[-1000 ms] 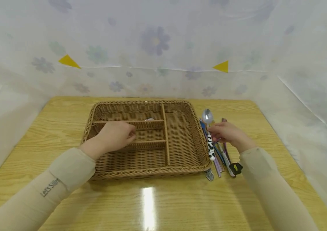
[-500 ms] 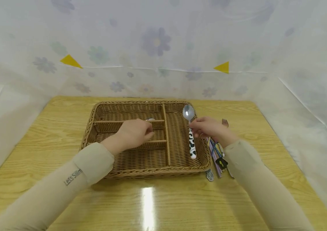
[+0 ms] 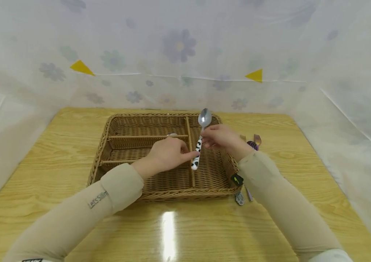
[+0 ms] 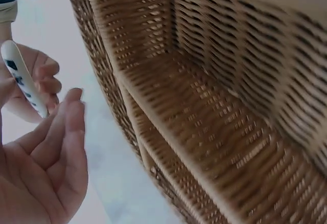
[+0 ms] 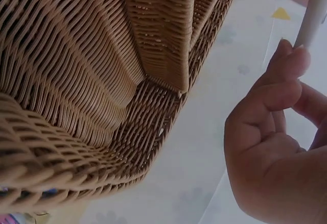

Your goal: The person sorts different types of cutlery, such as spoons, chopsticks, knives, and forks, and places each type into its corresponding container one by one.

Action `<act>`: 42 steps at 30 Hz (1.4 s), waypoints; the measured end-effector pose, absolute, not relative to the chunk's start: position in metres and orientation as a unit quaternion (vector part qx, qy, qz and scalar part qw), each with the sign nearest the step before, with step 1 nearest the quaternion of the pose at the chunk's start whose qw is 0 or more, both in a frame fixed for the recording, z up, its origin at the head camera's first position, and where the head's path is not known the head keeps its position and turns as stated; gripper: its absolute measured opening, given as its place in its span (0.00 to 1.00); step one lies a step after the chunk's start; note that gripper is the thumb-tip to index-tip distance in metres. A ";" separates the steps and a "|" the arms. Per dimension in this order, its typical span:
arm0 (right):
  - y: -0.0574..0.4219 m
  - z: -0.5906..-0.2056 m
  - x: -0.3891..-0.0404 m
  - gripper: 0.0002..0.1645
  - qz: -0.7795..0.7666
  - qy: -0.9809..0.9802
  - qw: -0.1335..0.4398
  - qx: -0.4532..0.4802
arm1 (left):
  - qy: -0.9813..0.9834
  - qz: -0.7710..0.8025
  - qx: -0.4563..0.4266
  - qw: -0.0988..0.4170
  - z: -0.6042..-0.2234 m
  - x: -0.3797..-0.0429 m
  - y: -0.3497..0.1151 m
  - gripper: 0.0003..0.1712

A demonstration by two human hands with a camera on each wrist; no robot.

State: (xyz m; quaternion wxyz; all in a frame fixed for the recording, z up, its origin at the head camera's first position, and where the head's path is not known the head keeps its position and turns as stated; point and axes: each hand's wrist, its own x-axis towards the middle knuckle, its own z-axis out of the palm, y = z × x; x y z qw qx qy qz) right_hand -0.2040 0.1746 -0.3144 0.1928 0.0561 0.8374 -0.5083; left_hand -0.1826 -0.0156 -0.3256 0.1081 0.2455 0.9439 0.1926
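Note:
My right hand point(image 3: 219, 136) pinches a spoon point(image 3: 204, 118) near where its steel neck meets the black-and-white, cow-patterned handle point(image 4: 23, 78). The spoon is held above the wicker basket point(image 3: 169, 194), bowl end away from me. Coming in from the left, my left hand point(image 3: 169, 154) has its thumb and fingers spread about the lower handle. One left digit overlaps the handle in the head view; whether it touches cannot be told. In the left wrist view the left fingers point(image 4: 74, 117) are nearly straight. The right wrist view shows the right fingers curled at the pale handle point(image 5: 311, 20).
Dividers split the basket into several compartments; a shiny metal piece point(image 3: 172, 135) shows by the back divider. Right of the basket lies other cutlery, including a purplish fork point(image 3: 257, 139) and an ornate handle end point(image 3: 239, 198), partly hidden by my right arm. A flower-patterned curtain point(image 3: 178, 47) hangs behind.
My right hand has lifted the spoon from the cutlery pile and carried it left over the basket. My left hand has moved right to the handle, its thumb and fingers now spreading.

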 end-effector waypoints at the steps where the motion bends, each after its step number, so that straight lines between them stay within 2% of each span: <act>1: 0.173 -0.315 -0.204 0.21 -0.508 0.838 0.191 0.058 | 0.942 0.207 0.239 0.112 -0.325 -0.183 -0.015 0.27; 8: 0.164 -0.316 -0.203 0.20 -0.516 0.833 0.187 0.069 | 0.926 0.267 0.227 0.140 -0.321 -0.185 -0.016 0.17; 14: 0.161 -0.318 -0.204 0.20 -0.518 0.832 0.189 0.061 | 0.918 0.279 0.234 0.156 -0.321 -0.187 -0.018 0.15; 20: 0.161 -0.320 -0.205 0.25 -0.515 0.828 0.215 0.054 | 0.917 0.279 0.234 0.161 -0.321 -0.190 -0.024 0.14; 30: 0.190 -0.325 -0.200 0.30 -0.504 0.831 0.232 0.029 | 0.933 0.230 0.243 0.131 -0.310 -0.212 -0.053 0.11; 38: 0.219 -0.327 -0.193 0.34 -0.504 0.834 0.224 0.036 | 0.965 0.102 0.231 0.068 -0.306 -0.241 -0.082 0.10; 42: 0.229 -0.328 -0.190 0.35 -0.507 0.832 0.222 0.045 | 0.972 0.042 0.223 0.059 -0.308 -0.252 -0.094 0.08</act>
